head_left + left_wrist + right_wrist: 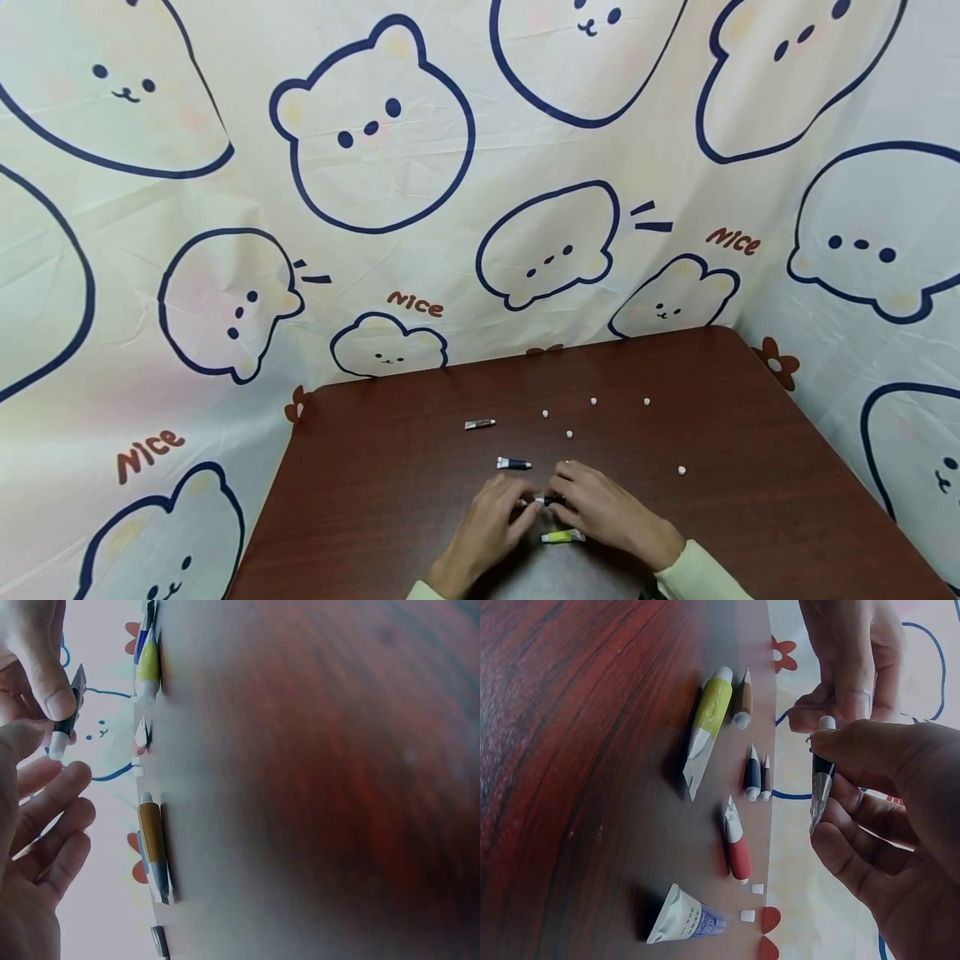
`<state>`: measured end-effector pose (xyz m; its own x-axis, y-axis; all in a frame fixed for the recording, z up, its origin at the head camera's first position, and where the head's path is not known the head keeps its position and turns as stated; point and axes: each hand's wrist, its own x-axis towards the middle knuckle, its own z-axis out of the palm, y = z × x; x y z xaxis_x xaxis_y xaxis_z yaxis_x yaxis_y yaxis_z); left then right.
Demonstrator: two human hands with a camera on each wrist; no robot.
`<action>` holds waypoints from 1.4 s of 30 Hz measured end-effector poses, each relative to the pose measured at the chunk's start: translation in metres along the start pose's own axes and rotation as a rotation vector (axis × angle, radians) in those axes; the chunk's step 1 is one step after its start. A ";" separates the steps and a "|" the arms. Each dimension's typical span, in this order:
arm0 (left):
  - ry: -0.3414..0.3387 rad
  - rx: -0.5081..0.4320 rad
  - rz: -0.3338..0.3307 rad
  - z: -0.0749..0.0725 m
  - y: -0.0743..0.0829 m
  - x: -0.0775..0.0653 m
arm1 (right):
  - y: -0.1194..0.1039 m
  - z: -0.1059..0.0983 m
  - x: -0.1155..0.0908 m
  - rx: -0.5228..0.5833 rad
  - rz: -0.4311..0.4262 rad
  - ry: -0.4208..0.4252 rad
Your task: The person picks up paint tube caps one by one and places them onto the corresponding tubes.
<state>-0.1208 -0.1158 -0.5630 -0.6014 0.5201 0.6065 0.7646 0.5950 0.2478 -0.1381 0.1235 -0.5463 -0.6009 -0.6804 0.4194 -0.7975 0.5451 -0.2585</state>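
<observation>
- Grey tube (480, 424) is lying on the brown table (360, 500), toward half past ten from the black tube (823, 766) between the hands.
- Left hand (487, 518) is reaching in from half past eight; its fingers are bending loosely and standing apart near the white cap (57, 746) of the black tube, though I cannot tell whether they are touching it.
- Dark blue tube (513, 464) is lying closer, also toward half past ten.
- Black tube is sitting above the table between the right thumb and fingers, its white cap pointing at the left hand.
- Yellow tube (562, 537) is lying at six o'clock from it.
- Four small white pieces (593, 402) are spreading from twelve to half past one.
- Right hand (600, 510) is coming from half past three, clamping the black tube between thumb and fingers; in its wrist view, a red tube (739, 855) is lying toward half past seven.
- Fifth white piece (682, 471) is resting between two and three o'clock.
</observation>
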 end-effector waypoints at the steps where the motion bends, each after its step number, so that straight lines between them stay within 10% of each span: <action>1: 0.002 0.010 -0.002 0.000 0.000 0.000 | 0.000 0.000 0.000 -0.001 -0.002 0.002; 42: -0.004 0.021 -0.023 0.002 0.002 0.002 | 0.000 0.001 -0.002 -0.003 0.037 -0.047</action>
<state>-0.1208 -0.1126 -0.5632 -0.6196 0.5087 0.5978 0.7455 0.6197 0.2453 -0.1375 0.1242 -0.5479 -0.6320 -0.6819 0.3682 -0.7745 0.5717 -0.2707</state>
